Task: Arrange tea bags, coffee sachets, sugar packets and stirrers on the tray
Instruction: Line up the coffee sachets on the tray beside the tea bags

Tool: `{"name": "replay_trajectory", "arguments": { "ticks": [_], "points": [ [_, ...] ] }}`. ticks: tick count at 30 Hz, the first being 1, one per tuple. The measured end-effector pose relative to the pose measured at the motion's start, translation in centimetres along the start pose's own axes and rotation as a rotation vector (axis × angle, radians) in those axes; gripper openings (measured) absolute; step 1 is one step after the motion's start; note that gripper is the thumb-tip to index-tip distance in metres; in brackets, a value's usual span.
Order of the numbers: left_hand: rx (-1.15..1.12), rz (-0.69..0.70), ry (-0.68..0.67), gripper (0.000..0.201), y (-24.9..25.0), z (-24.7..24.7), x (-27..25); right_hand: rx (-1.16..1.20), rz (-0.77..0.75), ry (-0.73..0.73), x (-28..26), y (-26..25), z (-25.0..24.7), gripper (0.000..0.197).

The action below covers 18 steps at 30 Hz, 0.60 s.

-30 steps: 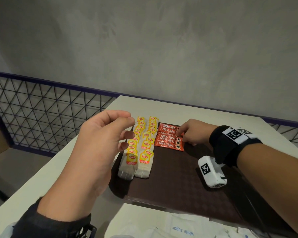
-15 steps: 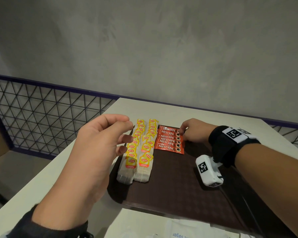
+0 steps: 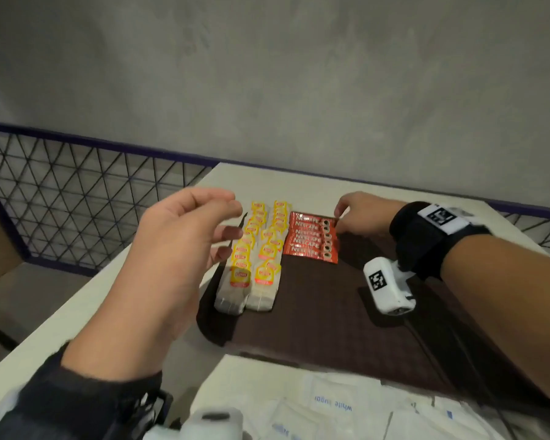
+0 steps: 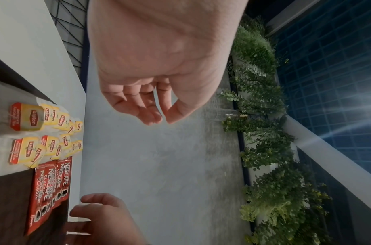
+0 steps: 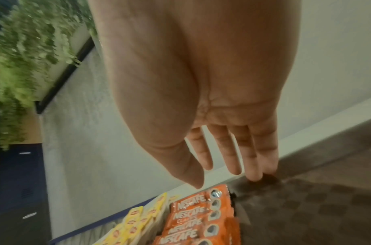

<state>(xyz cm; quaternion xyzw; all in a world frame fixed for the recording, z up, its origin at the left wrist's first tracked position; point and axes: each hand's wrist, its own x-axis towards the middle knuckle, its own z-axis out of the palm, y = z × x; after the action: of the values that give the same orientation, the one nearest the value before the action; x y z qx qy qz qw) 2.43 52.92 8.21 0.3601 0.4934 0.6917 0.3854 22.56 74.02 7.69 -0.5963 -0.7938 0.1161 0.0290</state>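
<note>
From the head view, our right hand squares the Nescafé sachets beside the Lipton tea bags on the tray. Left wrist view: left hand loosely curled, empty. Right wrist view: fingers straight, holding nothing.

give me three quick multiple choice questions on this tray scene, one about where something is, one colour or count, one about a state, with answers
1. Where do the coffee sachets lie?
A. right of the tea bags on the tray
B. on the bare table
C. in the left hand

2. How many rows do the tea bags form?
A. one
B. two
C. four

3. What is the left hand doing?
A. gripping a sachet
B. pressing the tray
C. hovering, holding nothing

Answers: 1 A, the red sachets sit beside the yellow tags on the brown tray; 2 B, two parallel rows show in the head view; 3 C, the left wrist view shows loosely curled fingers holding nothing.
</note>
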Motion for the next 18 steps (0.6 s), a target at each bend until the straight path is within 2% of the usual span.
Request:
{"name": "replay_trajectory", "arguments": {
  "ticks": [3, 8, 14, 18],
  "points": [
    [0.049, 0.012, -0.006, 0.012, 0.3, 0.0, 0.2, -0.108, -0.112, 0.042, -4.0, -1.0, -1.5, 0.034],
    [0.177, 0.093, -0.034, 0.005, -0.8, -0.6, 0.3, -0.227, -0.317, -0.095, -14.2, -5.4, -1.6, 0.01],
    [0.218, 0.092, -0.086, 0.018, -2.5, -1.8, 1.2, -0.262, -0.509, -0.42, -25.8, -8.8, 0.9, 0.031],
    [0.18, 0.09, -0.06, 0.015, -2.3, -1.8, 1.1, -0.263, -0.593, -0.364, -29.1, -8.9, 3.6, 0.051]
  ]
}}
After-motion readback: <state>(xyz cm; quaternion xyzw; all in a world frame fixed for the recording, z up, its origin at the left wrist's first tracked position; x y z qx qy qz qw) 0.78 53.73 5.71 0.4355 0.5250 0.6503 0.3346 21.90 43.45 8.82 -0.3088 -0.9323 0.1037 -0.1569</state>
